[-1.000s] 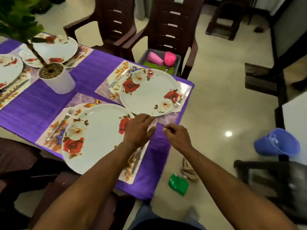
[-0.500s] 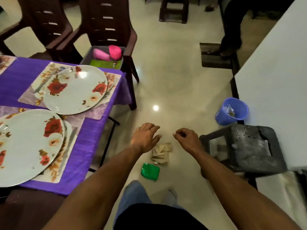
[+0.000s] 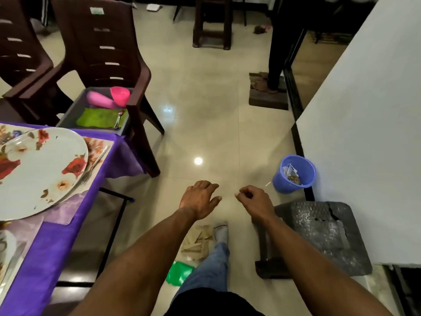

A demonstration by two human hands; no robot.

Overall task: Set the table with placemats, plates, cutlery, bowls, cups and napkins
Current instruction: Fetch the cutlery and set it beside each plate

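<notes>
Both hands hang over the tiled floor, away from the table. My left hand point(image 3: 198, 199) has relaxed, spread fingers and holds nothing. My right hand point(image 3: 252, 201) has its fingers curled in and I see nothing in it. At the left, a floral plate point(image 3: 38, 172) lies on a placemat point(image 3: 100, 151) on the purple tablecloth point(image 3: 52, 242), with a fork point(image 3: 94, 164) beside it. On a brown chair point(image 3: 102, 53) a grey tray point(image 3: 68, 115) holds two pink cups point(image 3: 119, 95), a green napkin point(image 3: 100, 119) and some cutlery point(image 3: 118, 119).
A blue bin point(image 3: 293, 174) stands by the white wall at right. A dark stool point(image 3: 319, 236) is right of my right arm. Wooden pieces point(image 3: 198, 241) and a green object point(image 3: 178, 272) lie on the floor by my foot. Another stool and a person's legs are farther back.
The view has turned right, away from the table. Both hands left the near plate's edge and now hang over the floor. I have stepped forward toward the chair with the tray.
</notes>
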